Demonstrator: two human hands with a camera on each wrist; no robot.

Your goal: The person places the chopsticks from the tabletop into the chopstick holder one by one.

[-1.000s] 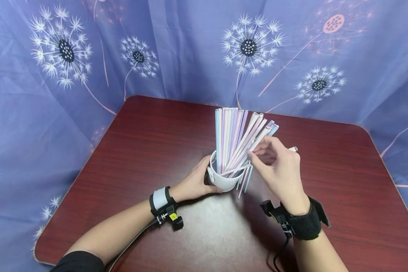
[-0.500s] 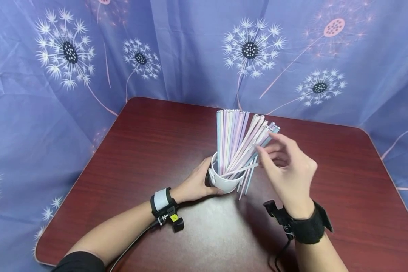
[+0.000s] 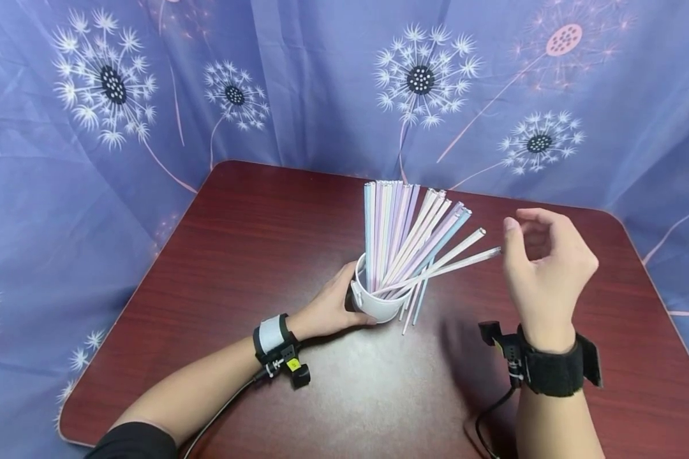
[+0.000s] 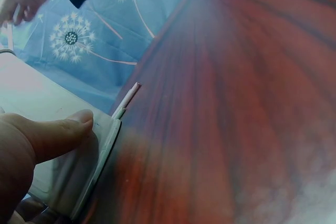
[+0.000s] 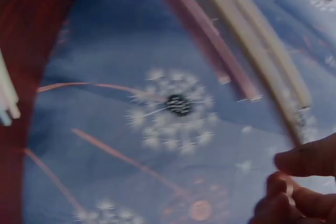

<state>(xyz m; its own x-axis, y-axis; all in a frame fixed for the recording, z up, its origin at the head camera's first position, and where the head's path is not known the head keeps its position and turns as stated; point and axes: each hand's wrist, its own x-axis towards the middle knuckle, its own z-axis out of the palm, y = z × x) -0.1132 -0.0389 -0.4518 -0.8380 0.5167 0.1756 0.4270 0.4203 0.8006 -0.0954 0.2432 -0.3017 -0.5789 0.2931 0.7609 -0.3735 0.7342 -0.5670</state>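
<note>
Left hand [image 3: 327,310] curled round white cup [image 3: 373,305], near centre of bench [image 3: 264,223]. Right hand [image 3: 542,274] raised right of straws [image 3: 404,236], fingers loosely curled, pinching nothing.

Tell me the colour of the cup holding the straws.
White; the cup shows best in the head view, gripped by the left hand.

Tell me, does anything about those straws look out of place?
Yes. A few straws sit outside the white cup, leaning on its right side with their ends on the table, while the bundle stands inside.
</note>
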